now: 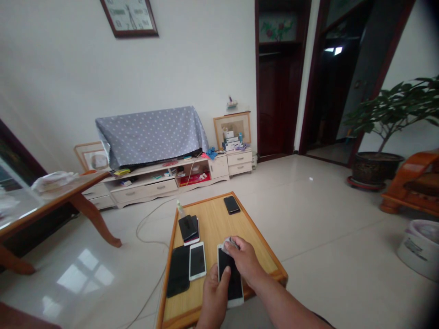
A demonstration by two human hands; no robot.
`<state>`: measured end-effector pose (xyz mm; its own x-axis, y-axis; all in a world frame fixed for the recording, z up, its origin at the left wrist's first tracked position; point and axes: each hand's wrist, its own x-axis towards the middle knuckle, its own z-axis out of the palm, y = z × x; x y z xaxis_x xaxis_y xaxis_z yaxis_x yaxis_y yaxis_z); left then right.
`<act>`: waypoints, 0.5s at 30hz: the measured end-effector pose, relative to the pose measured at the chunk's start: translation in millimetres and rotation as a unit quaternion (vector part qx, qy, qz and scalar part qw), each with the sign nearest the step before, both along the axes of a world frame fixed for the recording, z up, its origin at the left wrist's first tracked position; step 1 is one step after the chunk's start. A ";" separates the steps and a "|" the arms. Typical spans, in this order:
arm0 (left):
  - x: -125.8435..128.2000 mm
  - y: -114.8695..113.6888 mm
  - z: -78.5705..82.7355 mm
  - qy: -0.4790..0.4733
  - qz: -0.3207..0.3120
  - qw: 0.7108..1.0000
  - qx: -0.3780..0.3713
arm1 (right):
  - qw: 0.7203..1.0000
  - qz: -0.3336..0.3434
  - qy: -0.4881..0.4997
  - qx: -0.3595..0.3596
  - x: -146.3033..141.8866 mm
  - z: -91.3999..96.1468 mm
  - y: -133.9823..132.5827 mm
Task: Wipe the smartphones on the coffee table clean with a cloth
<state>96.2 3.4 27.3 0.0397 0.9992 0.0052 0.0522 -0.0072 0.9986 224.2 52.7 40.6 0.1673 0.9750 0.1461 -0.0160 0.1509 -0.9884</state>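
A white phone with a dark screen (pixel 230 279) lies on a small wooden table (pixel 212 224). My left hand (pixel 214 299) holds its near end, thumb laid on the screen. My right hand (pixel 244 261) is closed on a small white cloth (pixel 227 244) and presses it on the phone's far end. To the left lie a white phone (pixel 197 260) and a black phone (pixel 179 270). Behind them a stack of dark phones (pixel 189 227) sits beside a small spray bottle (pixel 179 208). One black phone (pixel 232 204) lies at the table's far edge.
A cable (pixel 147 228) trails over the tiled floor to the left. A larger wooden table (pixel 61 192) stands at left, a low TV cabinet (pixel 161 180) with a covered screen at the back wall. A potted plant (pixel 377 164), wooden chair (pixel 414 183) and white bucket (pixel 420 246) stand at right.
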 end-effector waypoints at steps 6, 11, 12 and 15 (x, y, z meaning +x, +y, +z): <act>2.0 0.2 -12.9 0.050 0.011 0.998 0.035 | 0.998 -0.006 -0.058 0.002 -3.0 2.3 -2.2; 3.8 -0.4 -13.4 0.037 0.027 0.999 0.031 | 0.999 -0.008 -0.029 -0.014 -5.0 -2.3 0.8; 4.4 -0.9 -13.3 0.042 0.026 0.998 0.039 | 0.998 -0.015 -0.057 -0.004 -5.7 -2.8 1.1; 5.7 -3.1 -13.6 0.063 0.010 0.997 0.053 | 0.993 -0.033 -0.111 0.002 -7.3 -4.6 1.6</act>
<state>101.8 0.3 13.7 0.0268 0.9940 0.1061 0.1789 -0.1092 0.9778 216.9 54.3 36.1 0.1949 0.9623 0.1900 0.2134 0.1474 -0.9658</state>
